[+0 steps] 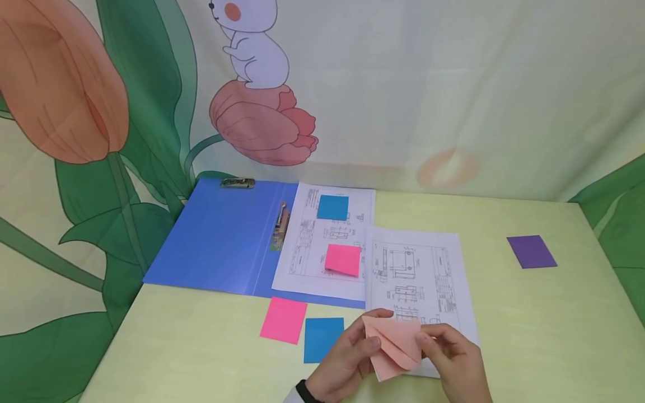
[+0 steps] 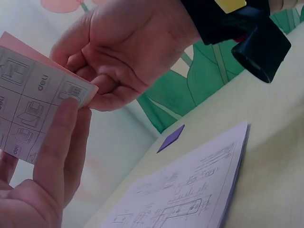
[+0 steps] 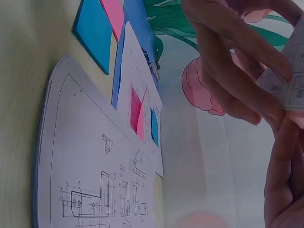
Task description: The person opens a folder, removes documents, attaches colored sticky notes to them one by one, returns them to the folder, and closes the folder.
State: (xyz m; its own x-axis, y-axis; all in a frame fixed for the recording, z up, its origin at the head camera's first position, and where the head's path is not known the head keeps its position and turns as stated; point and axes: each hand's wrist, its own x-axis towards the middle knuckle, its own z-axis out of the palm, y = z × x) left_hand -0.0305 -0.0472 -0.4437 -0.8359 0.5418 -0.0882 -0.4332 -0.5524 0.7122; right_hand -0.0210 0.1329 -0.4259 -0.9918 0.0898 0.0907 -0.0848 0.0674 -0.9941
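Observation:
Over the front edge of a stack of printed drawings (image 1: pixel 453 268), both hands hold a peach sticky note pad (image 1: pixel 403 333). My left hand (image 1: pixel 345 358) grips its left side, thumb on the peach face and fingers on the printed backing (image 2: pixel 35 95). At the pad's right edge, my right hand (image 1: pixel 456 358) pinches the paper between thumb and fingers. A top sheet bows up, leaving a diagonal gap across the pad. On another drawing sheet (image 1: pixel 307 263), a blue sticky note (image 1: pixel 333 207) and a pink sticky note (image 1: pixel 342 260) with a raised lower edge are stuck.
An open blue folder (image 1: pixel 211 240) with metal clips (image 1: pixel 238 183) lies at the back left, partly under the drawing sheet. A pink note pad (image 1: pixel 284 320) and a blue note pad (image 1: pixel 323 340) lie left of my hands. A purple note pad (image 1: pixel 531 251) lies far right. A printed curtain (image 1: pixel 378 101) hangs behind.

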